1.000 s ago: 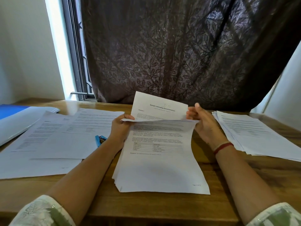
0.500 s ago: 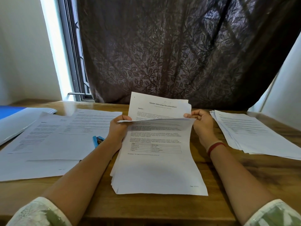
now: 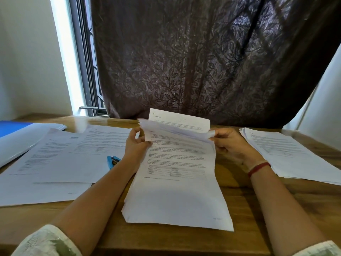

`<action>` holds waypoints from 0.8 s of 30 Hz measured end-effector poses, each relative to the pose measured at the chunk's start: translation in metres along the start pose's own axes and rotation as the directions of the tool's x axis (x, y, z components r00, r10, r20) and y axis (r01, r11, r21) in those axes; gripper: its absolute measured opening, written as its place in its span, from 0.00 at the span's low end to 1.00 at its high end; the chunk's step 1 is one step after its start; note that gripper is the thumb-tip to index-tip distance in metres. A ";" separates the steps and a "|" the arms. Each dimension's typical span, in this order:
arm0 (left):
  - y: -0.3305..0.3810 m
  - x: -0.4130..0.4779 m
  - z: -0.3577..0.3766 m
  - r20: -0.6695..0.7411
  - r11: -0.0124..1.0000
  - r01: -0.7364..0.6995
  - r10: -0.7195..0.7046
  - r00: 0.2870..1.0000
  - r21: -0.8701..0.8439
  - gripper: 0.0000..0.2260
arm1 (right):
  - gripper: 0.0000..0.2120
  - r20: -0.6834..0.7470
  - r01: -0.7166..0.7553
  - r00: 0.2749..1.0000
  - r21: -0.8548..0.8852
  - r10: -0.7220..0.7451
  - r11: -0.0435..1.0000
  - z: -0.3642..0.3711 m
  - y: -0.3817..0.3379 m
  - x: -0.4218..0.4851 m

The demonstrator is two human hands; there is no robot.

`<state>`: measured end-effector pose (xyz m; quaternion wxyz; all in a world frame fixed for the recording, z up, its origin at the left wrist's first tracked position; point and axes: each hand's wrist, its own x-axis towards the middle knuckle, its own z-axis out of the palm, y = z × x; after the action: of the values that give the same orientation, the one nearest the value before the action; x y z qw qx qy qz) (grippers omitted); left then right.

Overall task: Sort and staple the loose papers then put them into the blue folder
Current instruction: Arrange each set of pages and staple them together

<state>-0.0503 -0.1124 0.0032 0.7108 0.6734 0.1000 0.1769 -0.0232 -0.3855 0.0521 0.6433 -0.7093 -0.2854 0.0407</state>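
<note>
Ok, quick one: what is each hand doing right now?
Left hand: pinches the left edge of the lifted pages of the centre paper stack.
Right hand: pinches the right edge of the same lifted pages.

The left hand (image 3: 135,145) and right hand (image 3: 229,145) pinch the curled top sheets of a paper stack (image 3: 177,193) lying on the desk (image 3: 245,209). A blue stapler (image 3: 112,161) lies beside the left wrist on loose sheets (image 3: 64,156). A blue folder (image 3: 11,126) sits far left, and another pile (image 3: 287,156) on the right.
</note>
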 end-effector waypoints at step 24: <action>0.007 0.000 -0.002 -0.029 0.990 0.108 -0.112 0.993 -0.096 0.09 | 0.21 -0.247 -0.021 0.969 -0.051 0.008 0.998 -0.003 0.019 0.013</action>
<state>-0.0514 -0.1105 0.0099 0.7485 0.6297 0.1406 0.1534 -0.0047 -0.3829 0.0391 0.6544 -0.7277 -0.1989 -0.0505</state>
